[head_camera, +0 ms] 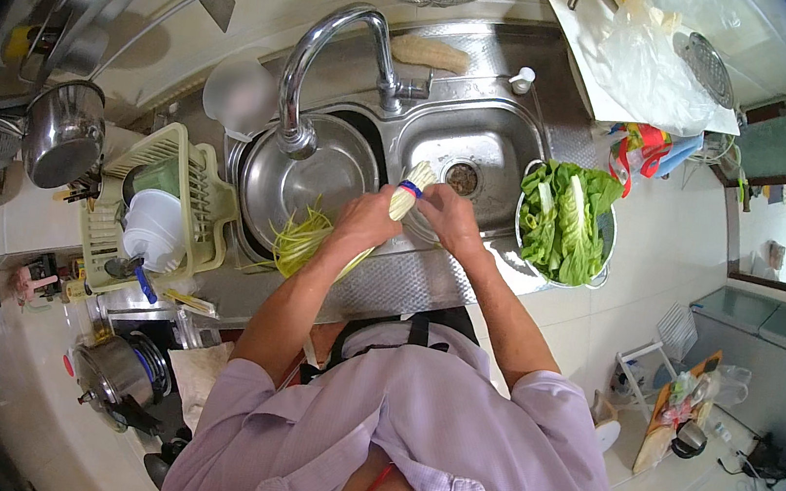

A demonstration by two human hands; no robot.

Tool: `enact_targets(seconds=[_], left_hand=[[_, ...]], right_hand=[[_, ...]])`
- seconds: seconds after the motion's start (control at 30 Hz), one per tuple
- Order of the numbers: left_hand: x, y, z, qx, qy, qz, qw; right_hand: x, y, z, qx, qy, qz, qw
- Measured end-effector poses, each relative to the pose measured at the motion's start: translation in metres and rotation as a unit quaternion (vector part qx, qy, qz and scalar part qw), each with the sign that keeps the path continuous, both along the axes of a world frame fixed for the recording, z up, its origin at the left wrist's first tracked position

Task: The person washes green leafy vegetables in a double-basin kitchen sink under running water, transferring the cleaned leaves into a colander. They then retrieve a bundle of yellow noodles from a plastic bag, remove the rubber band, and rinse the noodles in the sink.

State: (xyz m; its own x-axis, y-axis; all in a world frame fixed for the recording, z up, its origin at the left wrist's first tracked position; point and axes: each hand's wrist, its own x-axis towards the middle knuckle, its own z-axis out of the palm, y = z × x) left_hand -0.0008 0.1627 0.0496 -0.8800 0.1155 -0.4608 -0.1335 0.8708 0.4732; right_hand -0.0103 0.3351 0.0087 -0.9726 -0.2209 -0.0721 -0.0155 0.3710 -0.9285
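My left hand [369,217] is closed around a bunch of yellow chives [398,206] held over the divider and front edge of a double steel sink. Its pale stem ends point up and away, while the loose yellow-green leaf tips [302,238] hang by the left basin. A blue band [410,189] wraps the stems near their ends. The fingertips of my right hand [449,216] meet the bunch beside that band; whether they pinch it is hidden. Behind the hands, the right basin [501,141] has a strainer drain [462,175] with brown bits in it.
A steel basin [334,157] sits in the left sink under a chrome faucet [296,72]. Leafy greens [569,223] fill a white colander [612,250] at right. A dish rack [208,223] with bowls stands left. A loofah [427,53] lies behind the faucet.
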Motion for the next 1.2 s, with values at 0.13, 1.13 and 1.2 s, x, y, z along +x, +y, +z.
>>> enact_targets(seconds=[0.13, 1.13, 1.2], left_hand=[[0.003, 0.011, 0.008, -0.055, 0.022, -0.036, 0.998], [0.052, -0.019, 0.062, -0.003, 0.134, -0.301, 0.944], [0.057, -0.025, 0.062, 0.042, 0.172, -0.291, 0.94]], right_hand=[[0.002, 0.006, 0.002, 0.027, 0.009, 0.013, 1.0], [-0.043, 0.016, 0.05, 0.013, -0.248, 0.428, 0.869], [-0.043, 0.013, 0.057, -0.001, -0.289, 0.424, 0.858]])
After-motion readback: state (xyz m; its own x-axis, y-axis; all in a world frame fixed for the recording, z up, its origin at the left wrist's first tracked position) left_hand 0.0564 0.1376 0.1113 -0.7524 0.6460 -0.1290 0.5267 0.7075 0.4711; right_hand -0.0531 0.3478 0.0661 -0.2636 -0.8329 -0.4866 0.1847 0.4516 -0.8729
